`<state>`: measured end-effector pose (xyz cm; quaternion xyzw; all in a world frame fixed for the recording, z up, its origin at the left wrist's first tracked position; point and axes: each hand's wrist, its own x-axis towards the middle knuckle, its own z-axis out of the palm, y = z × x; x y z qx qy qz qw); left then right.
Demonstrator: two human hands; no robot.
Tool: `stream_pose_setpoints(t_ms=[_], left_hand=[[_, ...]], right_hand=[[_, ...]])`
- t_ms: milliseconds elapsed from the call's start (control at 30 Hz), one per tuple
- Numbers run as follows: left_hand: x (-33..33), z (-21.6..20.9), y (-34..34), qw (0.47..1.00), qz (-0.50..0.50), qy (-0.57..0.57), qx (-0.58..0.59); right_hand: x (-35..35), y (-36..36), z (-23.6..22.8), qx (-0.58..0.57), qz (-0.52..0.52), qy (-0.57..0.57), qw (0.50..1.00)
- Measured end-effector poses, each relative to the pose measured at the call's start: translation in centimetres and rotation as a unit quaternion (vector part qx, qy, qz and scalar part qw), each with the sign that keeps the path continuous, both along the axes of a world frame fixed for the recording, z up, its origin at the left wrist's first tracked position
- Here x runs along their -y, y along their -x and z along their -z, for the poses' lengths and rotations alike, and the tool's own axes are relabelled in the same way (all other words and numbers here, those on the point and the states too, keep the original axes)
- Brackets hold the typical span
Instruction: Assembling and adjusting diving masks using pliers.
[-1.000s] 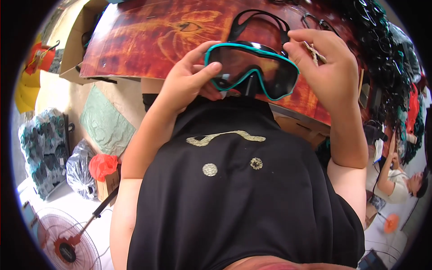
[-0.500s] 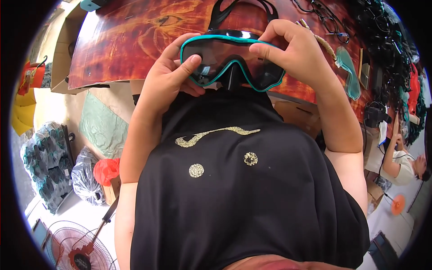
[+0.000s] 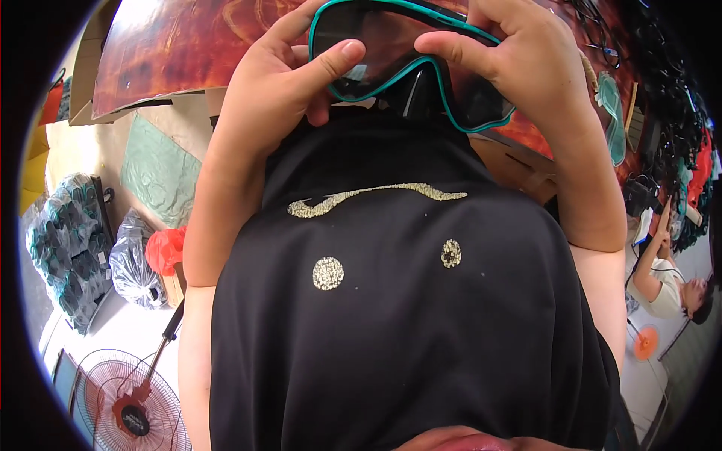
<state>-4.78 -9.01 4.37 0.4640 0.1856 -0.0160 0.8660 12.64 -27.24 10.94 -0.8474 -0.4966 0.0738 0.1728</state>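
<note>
Both hands hold a pair of teal-framed goggles (image 3: 421,83) with a dark lens, raised close to the camera at the top of the head view. My left hand (image 3: 289,71) grips the goggles' left side, thumb pressed on the lens rim. My right hand (image 3: 519,64) clasps the right side, fingers curled over the top edge. Below them hangs my black shirt (image 3: 391,316) with gold marks on it.
A reddish-brown table (image 3: 173,52) lies beyond the hands, with more goggles (image 3: 613,113) at its right. On the floor at left are bagged dark goods (image 3: 64,248), a red bag (image 3: 165,248) and a standing fan (image 3: 128,402). Another person (image 3: 669,282) sits at right.
The goggles have come up and nearer to the camera, now partly cut off by the top edge. Both hands kept their hold and rose with them.
</note>
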Motion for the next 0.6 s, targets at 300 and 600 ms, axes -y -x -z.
stream_pose_setpoints(t_ms=[300, 600], left_hand=[[1.3, 0.0, -0.7, 0.982, -0.062, -0.18, -0.011], [0.6, -1.6, -0.7, 0.963, 0.013, -0.27, -0.022]], right_hand=[[-2.3, -0.3, -2.2, -0.034, -0.061, 0.12, 0.99], [-2.1, -0.1, -2.6, -0.026, -0.056, 0.125, 0.99]])
